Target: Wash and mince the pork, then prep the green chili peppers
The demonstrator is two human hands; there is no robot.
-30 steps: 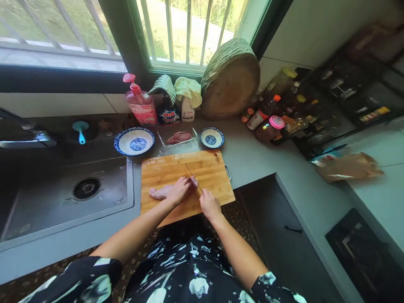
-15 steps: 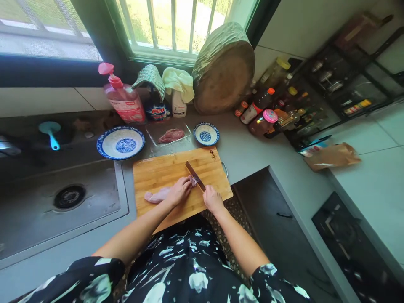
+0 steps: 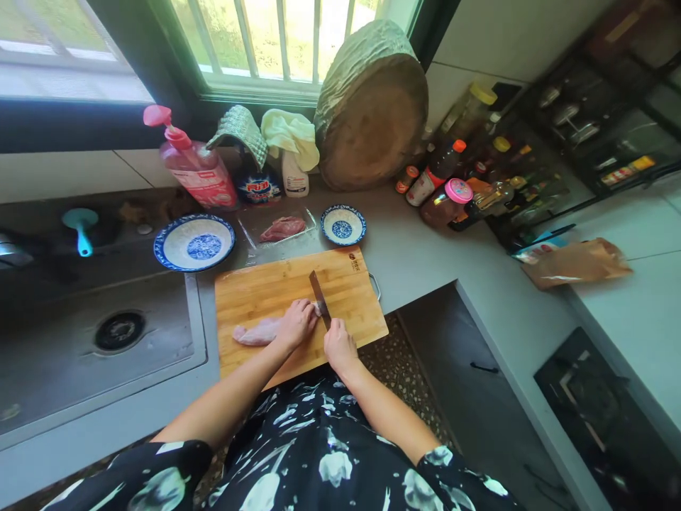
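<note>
Sunlit barred window [image 3: 255, 39] above grey counter [image 3: 425, 262], steel sink [image 3: 101, 341].

The grey counter [image 3: 425, 262] carries a bamboo cutting board [image 3: 266, 291] at its front edge. Just behind the board sit a large blue-rimmed plate [image 3: 194, 243], a clear tray [image 3: 250, 231] and a small blue-rimmed bowl [image 3: 343, 224]. Further behind the board, by the wall, stand a pink pump bottle [image 3: 194, 167] and a round wooden block [image 3: 372, 113]. Right of the board lies a brown paper bag [image 3: 577, 262].
</note>
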